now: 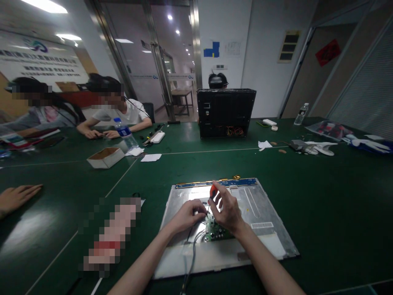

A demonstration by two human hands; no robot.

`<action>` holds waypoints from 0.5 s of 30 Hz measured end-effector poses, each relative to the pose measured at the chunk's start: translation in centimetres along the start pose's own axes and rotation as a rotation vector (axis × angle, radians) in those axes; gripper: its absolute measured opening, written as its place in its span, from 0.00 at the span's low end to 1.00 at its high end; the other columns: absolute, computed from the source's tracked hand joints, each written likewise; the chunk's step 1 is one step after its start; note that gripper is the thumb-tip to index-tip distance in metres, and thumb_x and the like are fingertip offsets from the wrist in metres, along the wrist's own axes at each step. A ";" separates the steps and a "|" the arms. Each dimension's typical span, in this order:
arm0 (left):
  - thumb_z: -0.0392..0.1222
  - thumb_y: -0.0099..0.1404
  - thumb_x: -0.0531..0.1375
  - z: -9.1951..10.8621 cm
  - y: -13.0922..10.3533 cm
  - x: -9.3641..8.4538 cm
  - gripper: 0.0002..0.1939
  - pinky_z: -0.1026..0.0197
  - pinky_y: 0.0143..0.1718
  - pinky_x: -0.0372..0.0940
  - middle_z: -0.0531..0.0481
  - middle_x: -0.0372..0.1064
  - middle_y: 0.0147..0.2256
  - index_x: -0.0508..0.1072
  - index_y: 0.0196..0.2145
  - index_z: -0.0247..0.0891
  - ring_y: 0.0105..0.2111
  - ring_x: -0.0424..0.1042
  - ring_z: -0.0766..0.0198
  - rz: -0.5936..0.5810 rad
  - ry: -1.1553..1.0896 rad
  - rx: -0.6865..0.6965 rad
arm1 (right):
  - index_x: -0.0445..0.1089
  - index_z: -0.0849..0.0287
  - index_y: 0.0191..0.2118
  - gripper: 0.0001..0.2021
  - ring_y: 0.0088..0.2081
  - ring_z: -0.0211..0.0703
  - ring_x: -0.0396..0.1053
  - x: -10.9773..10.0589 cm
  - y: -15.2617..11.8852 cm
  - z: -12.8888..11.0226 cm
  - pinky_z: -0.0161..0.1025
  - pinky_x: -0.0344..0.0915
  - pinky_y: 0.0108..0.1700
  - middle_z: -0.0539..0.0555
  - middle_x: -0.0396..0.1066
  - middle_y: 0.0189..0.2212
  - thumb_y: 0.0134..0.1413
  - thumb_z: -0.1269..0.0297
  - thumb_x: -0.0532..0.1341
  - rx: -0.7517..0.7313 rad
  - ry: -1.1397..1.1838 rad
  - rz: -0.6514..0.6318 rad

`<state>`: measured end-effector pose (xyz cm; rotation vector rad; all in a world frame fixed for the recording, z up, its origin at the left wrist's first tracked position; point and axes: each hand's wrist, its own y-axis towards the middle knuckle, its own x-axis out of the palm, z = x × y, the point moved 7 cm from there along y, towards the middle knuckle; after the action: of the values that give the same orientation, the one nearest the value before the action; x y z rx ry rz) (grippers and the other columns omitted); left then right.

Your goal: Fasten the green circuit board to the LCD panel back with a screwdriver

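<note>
A flat metal display panel lies on the green table, with a blue circuit strip along its far edge. On its middle sits a green circuit board, partly under my right hand. That hand is closed on a red-handled screwdriver, whose shaft points down to the board's far left corner. My left hand is beside the tip, its fingers pinched together; what they hold, if anything, is hidden. Dark cables run from the board over the panel's near edge.
A black case stands at the back. An open box and a water bottle stand left, another bottle back right. Gloves lie right. Another person's hand rests at the left; several people sit beyond.
</note>
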<state>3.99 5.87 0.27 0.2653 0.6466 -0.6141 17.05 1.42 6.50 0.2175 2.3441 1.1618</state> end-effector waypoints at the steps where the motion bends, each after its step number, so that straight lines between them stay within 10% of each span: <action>1: 0.31 0.57 0.60 0.0 0.0 0.0 0.04 0.61 0.39 0.62 0.50 0.72 0.32 0.75 0.29 0.36 0.35 0.69 0.60 0.001 0.003 -0.001 | 0.49 0.55 0.64 0.31 0.24 0.36 0.66 0.0 0.0 0.0 0.33 0.64 0.21 0.53 0.68 0.35 0.55 0.72 0.55 0.002 0.001 0.000; 15: 0.31 0.57 0.60 -0.2 0.1 0.0 0.04 0.61 0.38 0.61 0.50 0.71 0.31 0.74 0.28 0.36 0.34 0.68 0.61 -0.006 0.003 0.009 | 0.49 0.53 0.63 0.28 0.23 0.35 0.64 0.1 -0.3 0.3 0.33 0.63 0.21 0.51 0.67 0.33 0.58 0.70 0.56 -0.003 -0.019 0.022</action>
<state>3.99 6.04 0.09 0.2732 0.6479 -0.6222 17.14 1.52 6.06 0.2533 2.3290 1.1685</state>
